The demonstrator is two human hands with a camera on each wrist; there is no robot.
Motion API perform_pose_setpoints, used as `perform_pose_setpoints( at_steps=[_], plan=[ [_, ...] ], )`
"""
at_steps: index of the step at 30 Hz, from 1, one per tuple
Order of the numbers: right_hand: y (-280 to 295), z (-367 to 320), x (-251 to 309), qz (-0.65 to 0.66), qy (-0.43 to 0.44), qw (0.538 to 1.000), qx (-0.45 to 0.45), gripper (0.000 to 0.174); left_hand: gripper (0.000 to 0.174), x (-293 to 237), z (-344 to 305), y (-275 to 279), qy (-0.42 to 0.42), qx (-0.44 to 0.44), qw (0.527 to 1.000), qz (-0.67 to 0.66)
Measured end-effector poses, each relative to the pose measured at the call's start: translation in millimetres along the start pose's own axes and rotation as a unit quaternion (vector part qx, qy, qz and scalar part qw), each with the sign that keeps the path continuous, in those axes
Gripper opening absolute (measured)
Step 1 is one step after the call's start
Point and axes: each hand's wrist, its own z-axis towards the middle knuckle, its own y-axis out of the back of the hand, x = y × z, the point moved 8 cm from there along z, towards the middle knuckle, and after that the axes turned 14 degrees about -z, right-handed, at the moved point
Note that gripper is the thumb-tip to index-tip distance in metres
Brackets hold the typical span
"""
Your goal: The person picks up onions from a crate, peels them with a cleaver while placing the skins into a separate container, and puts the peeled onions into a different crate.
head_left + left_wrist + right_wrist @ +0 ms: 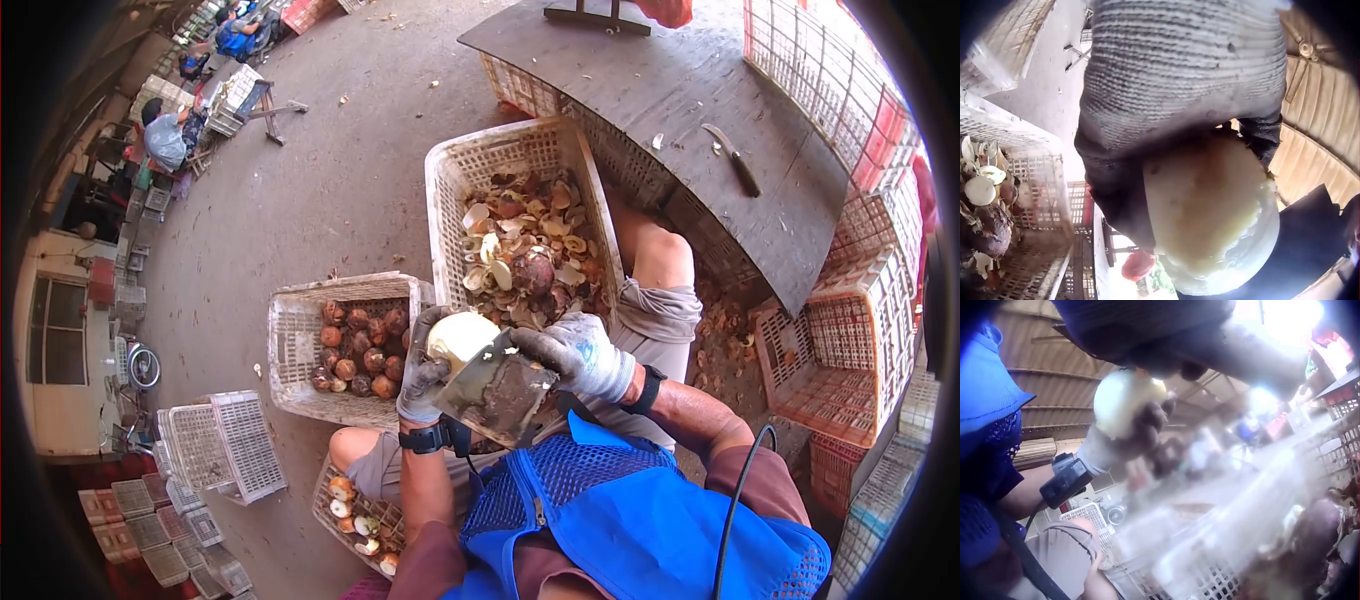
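In the head view my gloved left hand (pixel 424 365) grips a peeled, pale round tuber (pixel 462 335), its fingers and thumb round its side. The left wrist view shows this tuber (pixel 1216 219) close up, white with a brownish patch. My gloved right hand (pixel 580 355) holds a broad-bladed knife (pixel 500 390), its wide blade dark, dirty and dotted with pale bits. The blade overlaps the tuber's lower right side; the handle is hidden in the glove. Just beyond the hands stands a crate (pixel 438 200) of peelings (pixel 545 230), with a few dark unpeeled tubers (pixel 533 270) among them.
A smaller crate (pixel 290 345) of brown tubers (pixel 360 345) stands to the left. Below it, beside the leg, a basket (pixel 328 505) holds several partly peeled ones. On the dark tabletop (pixel 640 80) at right lies a curved knife (pixel 735 162). Stacked crates (pixel 850 340) border the right side.
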Motion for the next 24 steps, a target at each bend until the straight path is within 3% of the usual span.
perform_pose_setpoints(
  at_steps=[4, 7, 9, 11, 13, 14, 15, 19, 22, 24],
  plan=[
    [-5, -2, -2, 0.022, -0.014, 1.000, -0.001, 0.044, 0.081, -2, -1, 0, -0.002, -0.009, 0.999, 0.049],
    [-3, 3, -1, 0.066, -0.034, 0.997, 0.016, 0.040, 0.081, 16, -7, 44, 0.051, -0.025, 0.996, -0.070],
    [-6, 3, -4, 0.119, -0.085, 0.989, -0.003, 0.037, 0.077, 20, -8, 41, -0.034, -0.042, 0.977, -0.208],
    [-12, 0, -11, 0.194, -0.167, 0.965, -0.053, 0.034, 0.083, 30, -11, 64, -0.048, -0.078, 0.960, -0.264],
    [-11, 2, -11, 0.221, -0.204, 0.953, -0.041, 0.034, 0.078, 38, -2, 60, -0.010, 0.002, 0.920, -0.391],
    [-10, 3, -11, 0.233, -0.222, 0.946, -0.035, 0.033, 0.077, 36, -1, 51, -0.016, 0.014, 0.934, -0.356],
    [-4, 5, -5, 0.179, -0.162, 0.966, -0.098, 0.035, 0.076, 35, 1, 41, -0.023, 0.025, 0.947, -0.320],
    [11, 14, 27, 0.034, 0.001, 0.996, -0.087, 0.047, 0.078, 71, -25, 61, 0.034, -0.004, 0.979, -0.201],
    [0, 12, 33, -0.022, 0.039, 0.997, -0.065, 0.054, 0.080, 98, -54, 92, 0.086, -0.024, 0.989, -0.115],
    [-11, 10, 29, -0.036, 0.021, 0.998, -0.049, 0.060, 0.081, 101, -62, 109, 0.094, -0.035, 0.992, -0.080]
  ],
)
